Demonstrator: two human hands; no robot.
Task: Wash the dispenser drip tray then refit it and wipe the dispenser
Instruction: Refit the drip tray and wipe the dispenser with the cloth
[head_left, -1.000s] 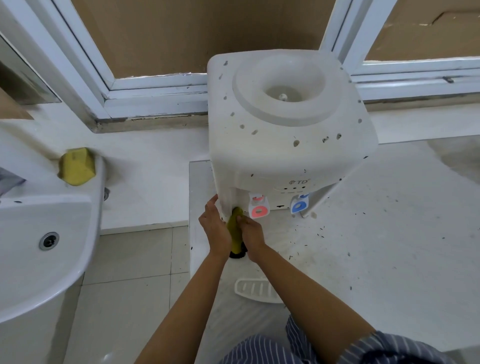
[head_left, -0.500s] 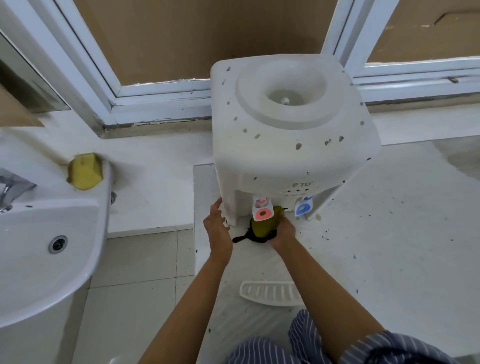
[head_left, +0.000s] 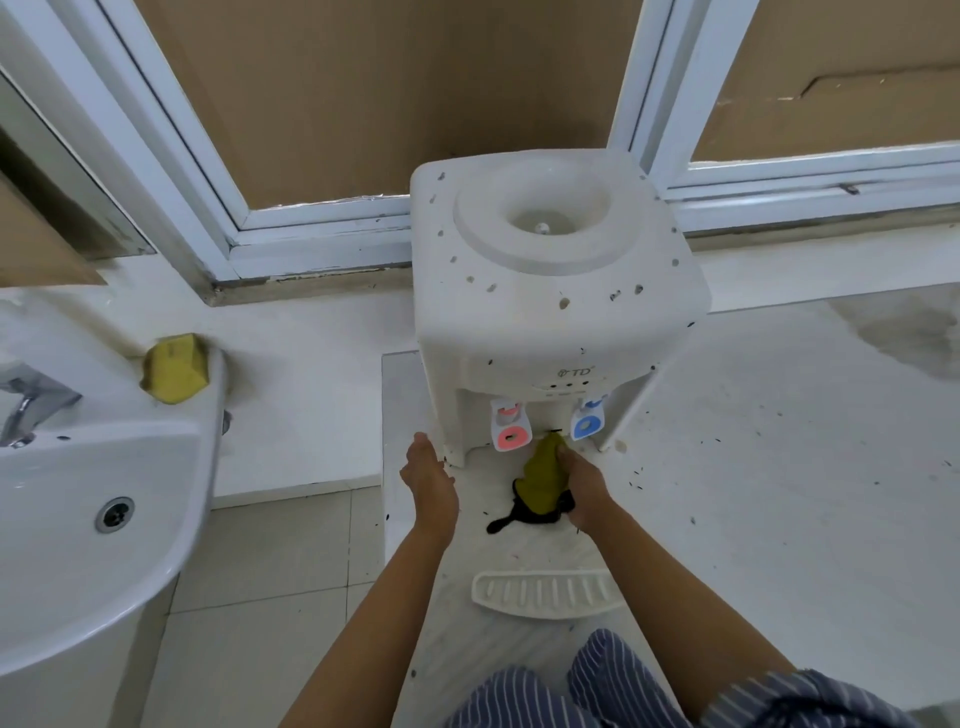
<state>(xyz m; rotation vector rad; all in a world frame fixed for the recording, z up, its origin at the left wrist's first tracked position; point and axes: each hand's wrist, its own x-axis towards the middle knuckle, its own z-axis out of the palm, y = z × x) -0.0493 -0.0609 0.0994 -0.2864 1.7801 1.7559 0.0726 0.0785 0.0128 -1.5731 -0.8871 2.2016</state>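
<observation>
While the right hand (head_left: 582, 483) clutches a yellow-green cloth (head_left: 543, 475) and pushes it into the recess under the red tap (head_left: 511, 423) and blue tap (head_left: 587, 418), the left hand (head_left: 428, 480) lies relaxed with straight fingers beside the dispenser (head_left: 550, 291). Wiping seems underway. Near the body, the drip tray (head_left: 545, 592) lies loose on the bench (head_left: 779, 493), so refitting looks left to do; whether it is washed I cannot tell.

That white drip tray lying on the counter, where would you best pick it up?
By the long edges of the drip tray, from above: it lies flat and free in front of the dispenser, slim enough to pinch across its narrow width.
</observation>
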